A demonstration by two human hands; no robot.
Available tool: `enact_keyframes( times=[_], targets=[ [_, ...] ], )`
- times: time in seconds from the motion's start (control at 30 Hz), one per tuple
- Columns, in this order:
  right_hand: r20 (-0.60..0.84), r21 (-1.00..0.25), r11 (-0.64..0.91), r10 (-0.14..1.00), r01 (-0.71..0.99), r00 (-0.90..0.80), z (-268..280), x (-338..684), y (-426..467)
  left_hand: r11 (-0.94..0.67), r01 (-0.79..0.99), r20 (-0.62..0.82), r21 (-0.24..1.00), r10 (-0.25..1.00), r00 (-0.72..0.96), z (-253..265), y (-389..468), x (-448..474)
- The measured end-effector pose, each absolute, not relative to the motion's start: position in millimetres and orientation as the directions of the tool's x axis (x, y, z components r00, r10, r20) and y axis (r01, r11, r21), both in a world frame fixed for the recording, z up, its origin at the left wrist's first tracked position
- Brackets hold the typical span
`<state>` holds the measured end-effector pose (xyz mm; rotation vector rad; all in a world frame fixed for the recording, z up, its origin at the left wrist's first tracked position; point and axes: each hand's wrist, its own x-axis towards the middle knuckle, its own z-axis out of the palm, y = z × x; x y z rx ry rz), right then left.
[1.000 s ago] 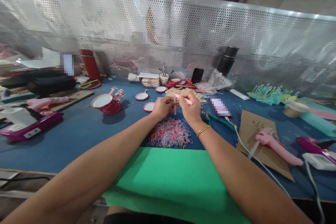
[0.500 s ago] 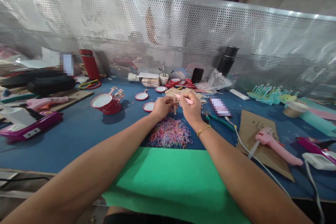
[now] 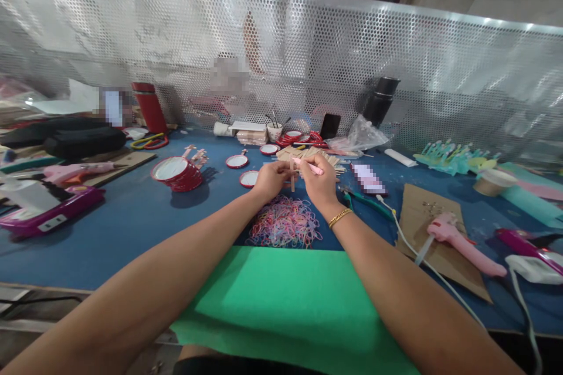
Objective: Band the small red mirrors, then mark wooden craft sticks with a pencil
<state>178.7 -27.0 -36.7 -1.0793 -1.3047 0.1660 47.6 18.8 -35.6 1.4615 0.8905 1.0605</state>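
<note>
Between the fingertips of my left hand a flat wooden stick is pinched, roughly upright. My right hand is closed round a pink pen-like tool, whose tip points left at the stick; whether it touches is too small to tell. Just in front of both wrists lies a heap of small coloured rubber bands. Loose wooden sticks are spread behind my right hand. Beside my left hand rests a round white disc with a red rim, partly covered by the hand.
At left stands a stack of red-rimmed discs. Teal-handled pliers, a phone and a pink glue gun on cardboard lie right, with a white cable. Green cloth covers the near edge.
</note>
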Motion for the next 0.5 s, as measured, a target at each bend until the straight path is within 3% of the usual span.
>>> enact_keyframes(
  times=[0.5],
  targets=[
    [0.693, -0.712, 0.555, 0.655, 0.430, 0.302, -37.5, 176.9, -27.1, -0.154, -0.036, 0.157, 0.987, 0.930, 0.331, -39.3, 21.2, 48.0]
  ],
)
